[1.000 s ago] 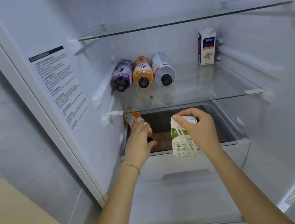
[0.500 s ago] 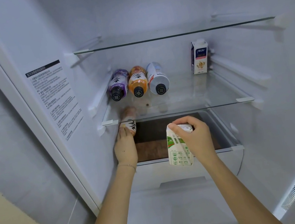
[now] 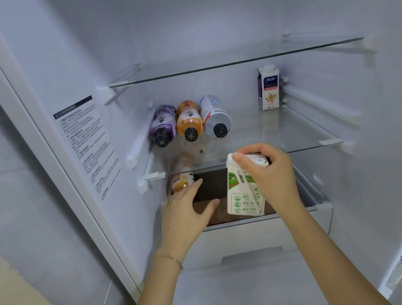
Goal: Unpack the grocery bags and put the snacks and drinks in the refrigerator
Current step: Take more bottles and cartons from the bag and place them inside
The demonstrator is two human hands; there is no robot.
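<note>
Gripping the green-and-white carton (image 3: 244, 193) by its gabled top, the right hand (image 3: 271, 175) is closed around it before the open drawer (image 3: 320, 205). The carton is judged light yet crushable, best held by its stiff ridge. The left hand (image 3: 186, 214) lies open beside an orange bottle (image 3: 182, 182).

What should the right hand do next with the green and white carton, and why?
Probably lift the carton onto the glass shelf and stand it there. The right hand holds it upright just below the shelf edge, and a blue carton already stands at the back right, with free space beside it.
</note>
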